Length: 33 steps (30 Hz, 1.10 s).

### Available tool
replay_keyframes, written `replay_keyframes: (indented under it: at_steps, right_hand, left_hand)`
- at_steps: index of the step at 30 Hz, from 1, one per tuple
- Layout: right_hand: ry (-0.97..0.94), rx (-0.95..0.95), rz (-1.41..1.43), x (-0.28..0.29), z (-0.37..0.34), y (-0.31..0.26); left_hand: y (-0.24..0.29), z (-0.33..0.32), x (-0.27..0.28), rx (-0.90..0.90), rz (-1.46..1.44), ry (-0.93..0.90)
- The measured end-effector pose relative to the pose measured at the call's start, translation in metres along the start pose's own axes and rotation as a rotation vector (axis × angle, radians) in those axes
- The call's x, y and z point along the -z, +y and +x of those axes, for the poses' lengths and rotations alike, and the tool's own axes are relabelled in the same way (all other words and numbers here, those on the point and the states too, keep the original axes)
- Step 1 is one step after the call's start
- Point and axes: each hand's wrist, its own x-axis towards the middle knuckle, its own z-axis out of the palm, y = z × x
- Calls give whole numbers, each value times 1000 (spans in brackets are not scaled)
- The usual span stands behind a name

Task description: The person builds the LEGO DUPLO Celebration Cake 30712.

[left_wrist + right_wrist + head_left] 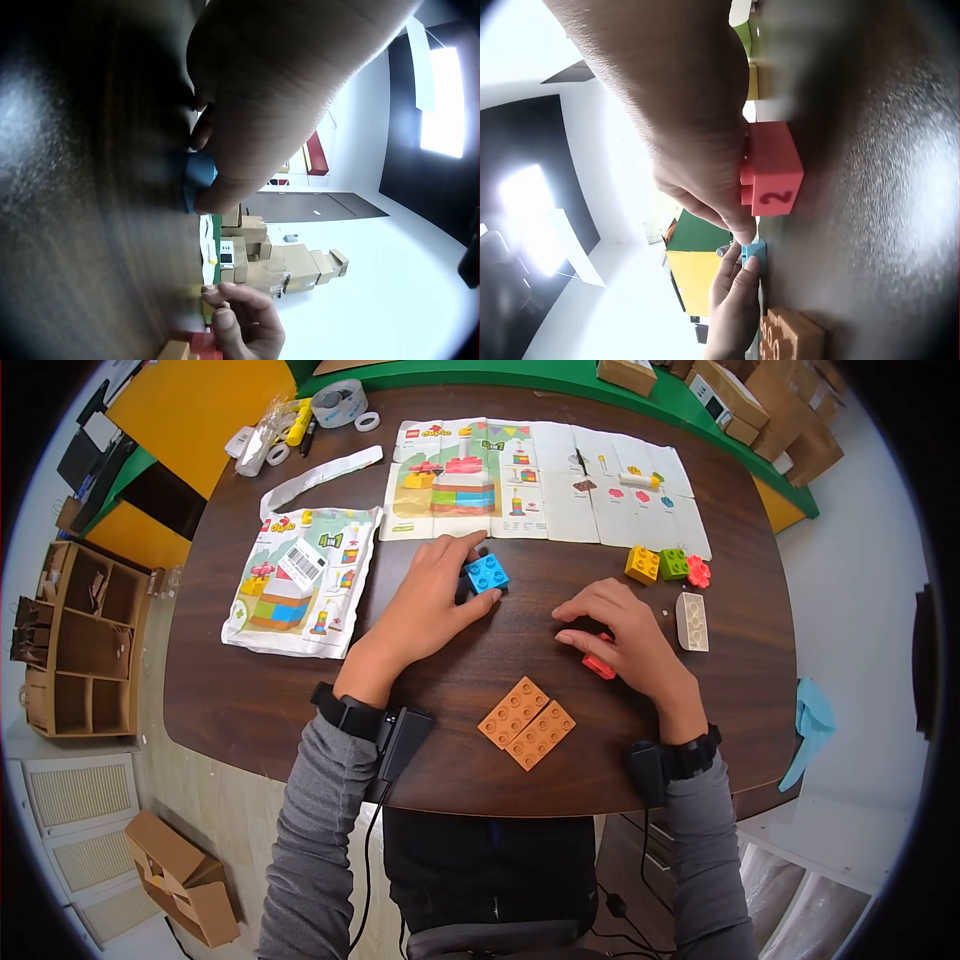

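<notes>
My left hand rests on the table with thumb and fingers around a blue toy building brick, its four-stud top uncovered. The left wrist view shows the thumb against this blue brick. Over a red brick, my right hand hovers with loosely bent fingers and nothing between them. That red brick bears a printed 2 and sits on the table in the right wrist view. Nearer my body, two light-brown bricks lie side by side.
Right of my right hand stand a yellow brick, a green brick, a pink flower-shaped piece and a white brick. An unfolded instruction sheet lies at the back, a printed bag at left, tape rolls beyond.
</notes>
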Motion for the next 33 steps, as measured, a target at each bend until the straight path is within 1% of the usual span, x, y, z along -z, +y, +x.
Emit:
replay_keyframes:
  at_steps: [1, 3, 4, 6, 7, 10, 14, 15, 17, 19, 21, 23, 25, 27, 28, 29, 30, 31, 32, 33]
  right_hand:
    - [-4, 4, 1, -1, 0, -2]
    - [57, 164, -138, -2, 1, -11]
    - [59, 168, -141, 0, 1, -19]
    - [-86, 248, -255, 2, -1, -42]
    - [-89, 251, -265, -1, -3, -51]
    - [-241, 235, -315, -14, -14, -78]
    - [-320, 248, -383, -51, -35, -85]
    - [-329, 247, -398, -57, -34, -83]
    - [-274, 240, -386, -65, -30, -83]
    - [-278, 240, -417, -66, -20, -80]
    - [-276, 144, -454, -64, -10, -77]
    - [-294, 128, -465, -56, -3, -79]
    - [-255, 93, -439, -36, 4, -81]
    - [-114, 91, -507, -3, 16, -74]
    - [-49, 32, -471, 16, 19, -67]
    - [0, -43, -518, 34, 21, -57]
    - [65, -62, -592, 53, 18, -31]
    - [70, -200, -616, 72, 16, -12]
    - [55, -393, -541, 87, 12, -1]
    - [54, -387, -549, 96, 3, 16]
  left_hand:
    - [0, 0, -1, -4, -6, 3]
    - [0, -1, -2, -5, 0, 11]
    - [-1, 0, -2, -13, 8, 13]
    - [-4, -2, -2, -18, 8, 20]
    - [-5, -1, -3, -24, 6, 27]
    - [-8, -1, -5, -39, 3, 38]
    - [-10, -1, -6, -55, 4, 49]
    - [-10, -1, -7, -61, -9, 61]
    - [-11, -1, -8, -70, 14, 70]
    - [-12, -1, -9, -75, -2, 80]
    - [-14, 0, -9, -82, -14, 91]
    - [-14, 0, -10, -106, -5, 107]
    - [-16, 0, -11, -111, -20, 131]
    - [-18, 1, -13, -102, -11, 117]
    - [-17, 1, -13, -94, 1, 111]
    - [-16, 2, -12, -98, -7, 121]
    - [-16, 2, -12, -77, -5, 98]
    - [-16, 1, -11, -56, -2, 76]
    - [-15, 0, -12, -57, -7, 84]
    - [-16, 0, -12, -55, 3, 79]
